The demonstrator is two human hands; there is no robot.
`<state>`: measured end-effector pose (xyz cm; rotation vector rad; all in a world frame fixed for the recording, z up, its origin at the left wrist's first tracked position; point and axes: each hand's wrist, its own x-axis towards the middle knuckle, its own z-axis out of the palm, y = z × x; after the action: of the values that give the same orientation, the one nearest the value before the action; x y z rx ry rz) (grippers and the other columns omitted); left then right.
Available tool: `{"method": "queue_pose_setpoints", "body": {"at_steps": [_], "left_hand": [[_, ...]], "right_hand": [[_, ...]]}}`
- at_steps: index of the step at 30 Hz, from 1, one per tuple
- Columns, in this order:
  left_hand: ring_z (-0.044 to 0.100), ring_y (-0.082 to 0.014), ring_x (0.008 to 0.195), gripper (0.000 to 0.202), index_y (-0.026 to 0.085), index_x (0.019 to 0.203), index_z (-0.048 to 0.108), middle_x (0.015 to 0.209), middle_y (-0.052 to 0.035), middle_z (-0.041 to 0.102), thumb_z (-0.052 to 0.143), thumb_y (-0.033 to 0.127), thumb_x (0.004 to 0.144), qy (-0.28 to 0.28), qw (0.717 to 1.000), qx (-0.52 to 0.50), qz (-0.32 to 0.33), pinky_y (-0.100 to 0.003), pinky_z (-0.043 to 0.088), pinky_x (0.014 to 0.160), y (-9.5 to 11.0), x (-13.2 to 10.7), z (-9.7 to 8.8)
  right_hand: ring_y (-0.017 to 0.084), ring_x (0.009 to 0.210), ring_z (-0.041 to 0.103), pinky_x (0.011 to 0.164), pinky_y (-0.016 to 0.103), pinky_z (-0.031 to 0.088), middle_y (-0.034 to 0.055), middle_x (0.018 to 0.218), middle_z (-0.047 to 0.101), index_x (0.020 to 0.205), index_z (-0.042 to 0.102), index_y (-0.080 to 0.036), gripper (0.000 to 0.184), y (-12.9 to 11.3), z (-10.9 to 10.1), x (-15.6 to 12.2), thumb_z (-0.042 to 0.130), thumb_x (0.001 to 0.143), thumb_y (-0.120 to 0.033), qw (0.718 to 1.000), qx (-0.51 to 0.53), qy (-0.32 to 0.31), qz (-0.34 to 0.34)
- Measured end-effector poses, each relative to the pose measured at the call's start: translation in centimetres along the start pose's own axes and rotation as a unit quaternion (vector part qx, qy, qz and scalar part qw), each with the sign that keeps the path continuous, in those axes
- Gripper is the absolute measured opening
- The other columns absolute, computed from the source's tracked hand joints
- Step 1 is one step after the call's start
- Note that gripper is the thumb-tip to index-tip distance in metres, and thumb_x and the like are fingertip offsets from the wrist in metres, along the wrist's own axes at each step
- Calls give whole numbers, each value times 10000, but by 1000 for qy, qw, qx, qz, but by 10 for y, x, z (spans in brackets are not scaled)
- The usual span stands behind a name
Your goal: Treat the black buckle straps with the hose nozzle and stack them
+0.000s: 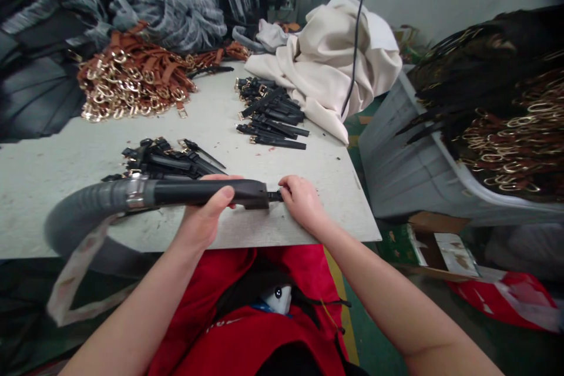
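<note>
My left hand (206,211) is wrapped round a black hand-held nozzle (189,191), thumb on top, just above the front of the table. A metal clamp joins the nozzle to a thick grey hose (92,205) that bends down past the table edge. At the nozzle's right end, my right hand (304,202) pinches a short black strap (275,195), whose far end reaches the nozzle mouth; its tip is hidden. Behind the nozzle lies a pile of black buckled straps (163,158), partly covered by it.
A second pile of black straps (271,108) lies farther back, near beige cloth (339,59). Brown straps with gold buckles (132,76) are heaped at left. A grey bin (388,147) of straps stands right of the table (247,158), with an open cardboard box (440,247) below.
</note>
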<state>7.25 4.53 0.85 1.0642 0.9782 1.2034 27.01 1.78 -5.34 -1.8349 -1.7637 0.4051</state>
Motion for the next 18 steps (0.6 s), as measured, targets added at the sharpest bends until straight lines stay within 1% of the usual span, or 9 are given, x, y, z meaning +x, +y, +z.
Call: {"method": "queue_pose_setpoints", "body": {"at_steps": [1, 3, 6, 8, 10, 14, 18], "left_hand": [[631, -180, 703, 262, 196, 796, 692, 840, -48, 746, 811, 312, 594, 27, 1000, -3, 5, -245, 454, 522, 6, -2, -10], [624, -167, 704, 227, 209, 805, 694, 854, -34, 755, 797, 280, 615, 58, 998, -6, 24, -229, 438, 508, 19, -9, -27], [611, -168, 689, 226, 223, 811, 702, 858, -25, 762, 797, 269, 611, 95, 994, -13, 53, -233, 438, 500, 30, -26, -44], [611, -173, 687, 241, 226, 818, 711, 859, -29, 763, 803, 284, 602, 103, 993, -15, 50, -236, 447, 505, 31, -36, -47], [617, -179, 701, 253, 219, 817, 719, 868, -42, 760, 805, 314, 600, 102, 994, -18, 38, -236, 459, 518, 29, -43, -49], [616, -190, 729, 272, 213, 792, 721, 869, -59, 754, 815, 351, 577, 103, 994, -35, 19, -235, 461, 526, 25, -48, -51], [614, -188, 733, 243, 227, 791, 714, 849, -52, 752, 800, 339, 593, 100, 994, -34, 2, -239, 456, 550, 23, -50, -54]], "right_hand": [[236, 933, 597, 861, 377, 427, 91, 973, 688, 958, 633, -201, 192, -1, 0, 0, 452, 900, -171, 1000, -5, -2, -5], [237, 920, 591, 855, 374, 420, 91, 961, 681, 939, 635, -198, 193, -3, -3, -2, 446, 912, -173, 1000, -18, -5, -11], [255, 944, 573, 847, 392, 402, 91, 978, 668, 949, 639, -198, 152, -8, -8, -7, 494, 918, -228, 998, -41, 9, -36], [268, 981, 558, 850, 403, 389, 87, 1018, 660, 961, 638, -204, 124, -12, -9, -12, 561, 895, -276, 997, -46, 18, -63], [264, 993, 555, 856, 399, 386, 81, 1032, 657, 961, 631, -207, 116, -16, -7, -15, 607, 867, -271, 997, -35, 12, -70], [250, 980, 564, 866, 390, 386, 67, 990, 664, 916, 623, -212, 68, -20, 0, -14, 594, 856, -198, 1000, -9, -5, -27], [244, 954, 561, 853, 390, 377, 48, 975, 668, 866, 631, -231, 68, -22, 1, -12, 578, 860, -190, 1000, -7, -14, -8]]}}
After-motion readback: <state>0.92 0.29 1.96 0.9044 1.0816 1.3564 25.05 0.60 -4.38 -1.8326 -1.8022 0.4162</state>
